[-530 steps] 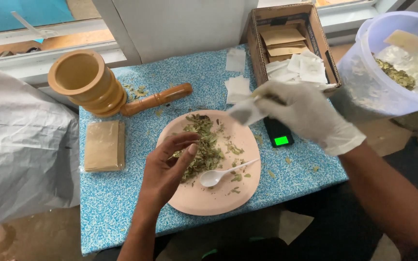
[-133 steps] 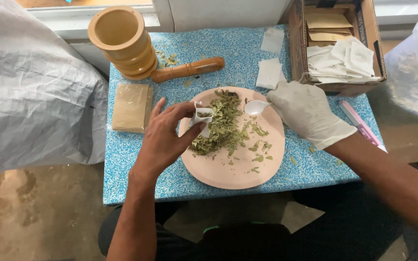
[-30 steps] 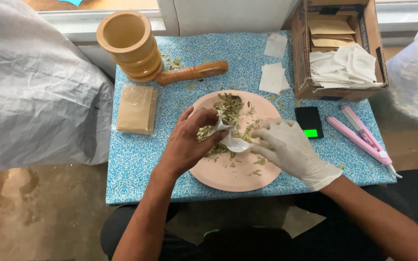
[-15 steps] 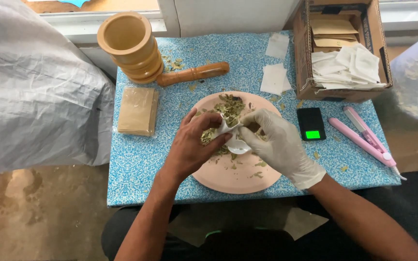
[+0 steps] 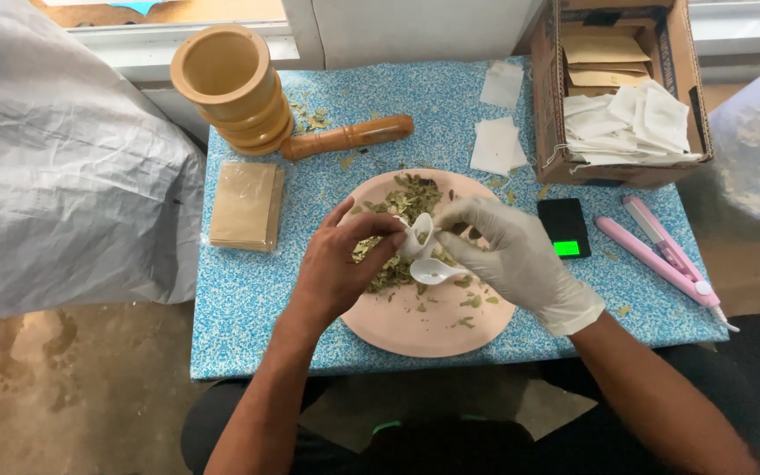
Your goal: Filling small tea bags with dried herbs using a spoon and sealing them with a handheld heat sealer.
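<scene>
A pink plate (image 5: 415, 325) with a heap of dried green leaves (image 5: 406, 202) lies on the small blue-patterned table (image 5: 248, 299). My bare left hand (image 5: 340, 264) pinches a small white sachet (image 5: 421, 233) over the plate. My right hand (image 5: 507, 251), in a white glove, holds a white plastic spoon (image 5: 433, 271) just below the sachet's mouth. Both hands meet above the leaves.
A wooden mortar (image 5: 230, 88) and pestle (image 5: 349, 136) stand at the back left, a stack of tan packets (image 5: 244, 204) beside them. A cardboard box of white sachets (image 5: 622, 97), a small black scale (image 5: 563, 227), a pink sealer (image 5: 661, 255), loose sachets (image 5: 496, 145) and a plastic bag (image 5: 63, 167) surround the plate.
My gloved right hand has moved up and left to meet the left hand, bringing the spoon to the sachet. The left hand keeps its hold on the sachet.
</scene>
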